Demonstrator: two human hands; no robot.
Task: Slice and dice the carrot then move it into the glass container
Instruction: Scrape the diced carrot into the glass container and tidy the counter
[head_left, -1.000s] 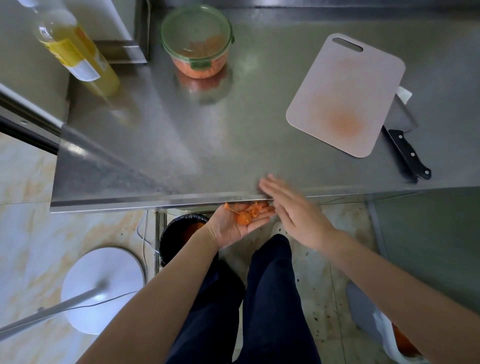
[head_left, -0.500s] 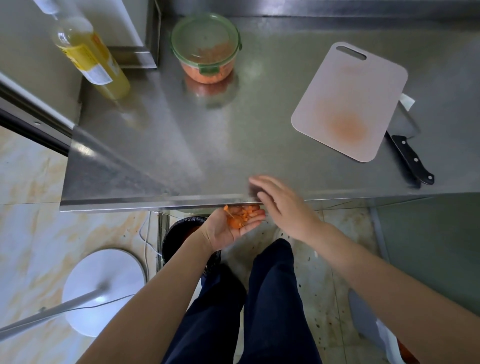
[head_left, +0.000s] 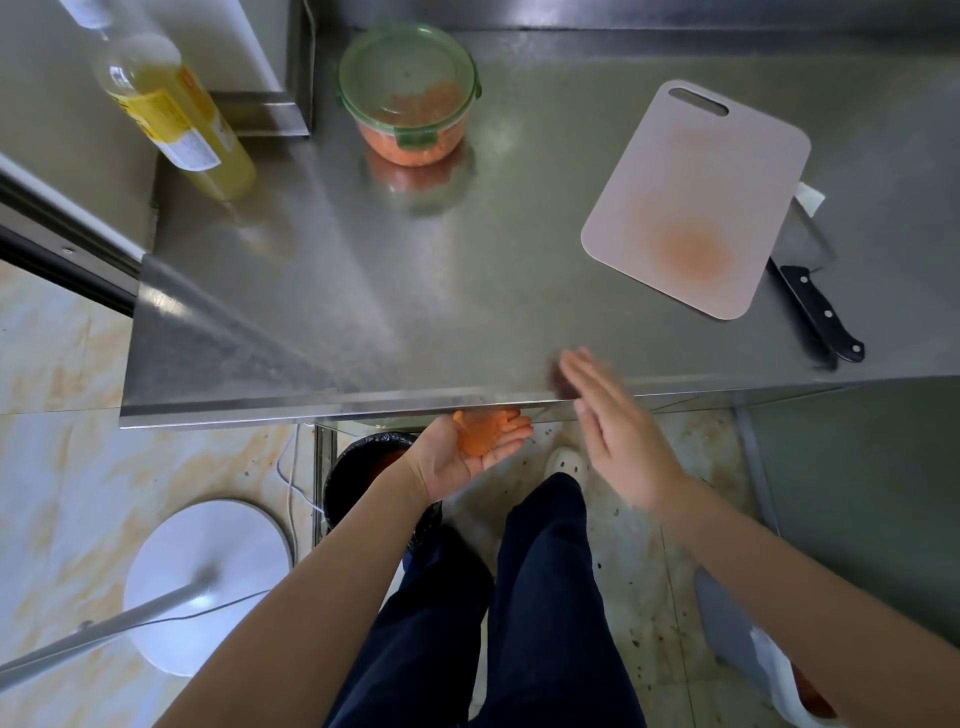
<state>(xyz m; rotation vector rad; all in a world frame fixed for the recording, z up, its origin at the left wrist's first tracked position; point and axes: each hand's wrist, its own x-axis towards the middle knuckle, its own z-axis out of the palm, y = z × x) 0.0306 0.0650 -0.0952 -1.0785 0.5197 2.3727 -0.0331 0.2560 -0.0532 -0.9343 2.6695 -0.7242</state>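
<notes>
Glass container (head_left: 408, 98) sits upper centre of frame at the back of the bench (head_left: 467, 291), green lid on, diced carrot inside. Left hand (head_left: 462, 457) is cupped palm-up just below the bench's near edge and carries a small pile of carrot bits (head_left: 480, 428). Container lies up-frame and slightly left of it, well apart; left hand is nearer. Right hand (head_left: 618, 431) is flat with fingers together, just right of the pile. It's blurred, so bench contact is unclear. Lid likely needs to come off first.
</notes>
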